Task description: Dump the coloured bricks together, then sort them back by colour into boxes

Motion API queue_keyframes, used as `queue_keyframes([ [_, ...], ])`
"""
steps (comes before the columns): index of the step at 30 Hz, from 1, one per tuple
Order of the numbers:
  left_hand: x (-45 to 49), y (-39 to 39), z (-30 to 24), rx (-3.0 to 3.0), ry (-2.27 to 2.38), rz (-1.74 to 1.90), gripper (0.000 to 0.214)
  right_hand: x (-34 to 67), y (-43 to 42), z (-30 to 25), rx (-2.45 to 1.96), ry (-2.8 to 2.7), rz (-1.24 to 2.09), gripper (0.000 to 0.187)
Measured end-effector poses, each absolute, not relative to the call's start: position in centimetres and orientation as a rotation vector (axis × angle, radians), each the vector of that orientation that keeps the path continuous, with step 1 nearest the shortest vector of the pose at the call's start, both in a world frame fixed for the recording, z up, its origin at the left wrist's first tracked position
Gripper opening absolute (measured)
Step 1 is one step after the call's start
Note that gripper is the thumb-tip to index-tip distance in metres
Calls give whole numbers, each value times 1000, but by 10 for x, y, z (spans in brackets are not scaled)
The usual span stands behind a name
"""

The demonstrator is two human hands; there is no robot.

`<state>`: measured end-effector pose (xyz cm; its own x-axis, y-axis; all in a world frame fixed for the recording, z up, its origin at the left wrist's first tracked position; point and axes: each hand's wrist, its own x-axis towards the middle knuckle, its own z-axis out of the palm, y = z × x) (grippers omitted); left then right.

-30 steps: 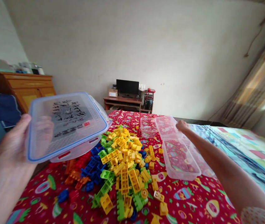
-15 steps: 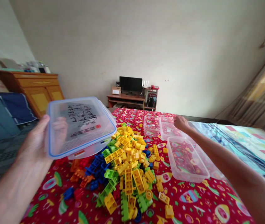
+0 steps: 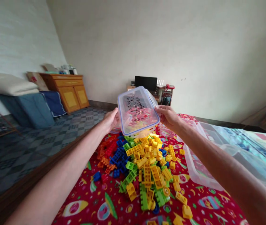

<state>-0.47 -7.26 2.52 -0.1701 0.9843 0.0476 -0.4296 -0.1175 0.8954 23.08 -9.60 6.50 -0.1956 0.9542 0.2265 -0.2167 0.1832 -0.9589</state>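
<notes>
Both my hands hold up a clear plastic lid [image 3: 137, 111] with a blue rim and black writing on it. My left hand [image 3: 111, 119] grips its left edge, my right hand [image 3: 168, 116] its right edge. A second clear piece shows just behind the lid. Below it lies a heap of toy bricks [image 3: 142, 165], mostly yellow, green, blue, red and orange, on a red patterned cloth [image 3: 92, 200].
Clear plastic boxes [image 3: 196, 168] lie on the cloth to the right of the heap. A wooden cabinet [image 3: 69, 92] and blue cushions [image 3: 29, 106] stand at the left over a checked floor. A desk with a monitor [image 3: 147, 82] stands at the far wall.
My left hand has carried the lid forward to the middle. My right hand has left the clear boxes and taken the lid's right edge. The view has turned left.
</notes>
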Motion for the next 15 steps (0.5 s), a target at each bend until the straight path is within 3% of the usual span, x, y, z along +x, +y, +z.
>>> queue_keyframes([
  [5,-37,-72,-1,936,1223,1651,16,216,-90,80,-776,-1353,1084,19],
  [8,-37,-88,9,1002,1127,1653,10,192,-80,89,-911,-1466,883,13],
  [11,-22,-112,32,1107,837,1541,37,158,-72,93,-1095,-1659,602,7],
  [15,-2,-126,40,1198,779,1520,77,113,-68,88,-1191,-1866,366,20],
])
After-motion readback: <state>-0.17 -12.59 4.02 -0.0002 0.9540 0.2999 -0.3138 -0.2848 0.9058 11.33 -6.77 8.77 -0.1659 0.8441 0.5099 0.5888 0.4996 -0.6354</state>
